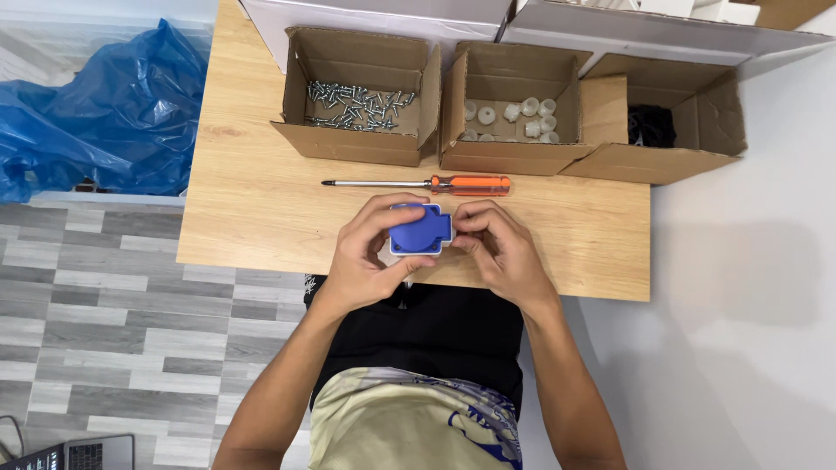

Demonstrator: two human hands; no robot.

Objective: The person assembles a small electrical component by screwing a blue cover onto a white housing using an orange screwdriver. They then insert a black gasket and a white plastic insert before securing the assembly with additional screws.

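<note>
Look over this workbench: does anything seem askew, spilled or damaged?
Nothing stands out. Screws stay inside their box, white caps inside theirs, and the screwdriver lies flat on the table. Both hands, left and right, hold the blue socket.

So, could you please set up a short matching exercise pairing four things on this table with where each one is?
Things:
1. screws
2. white plastic caps
3. screwdriver
4. blue socket part

Places:
A. lying on the table in front of the boxes
B. in the middle cardboard box
C. held between the left hand and right hand
D. in the leftmost cardboard box

Pairs: 1-D, 2-B, 3-A, 4-C
</note>
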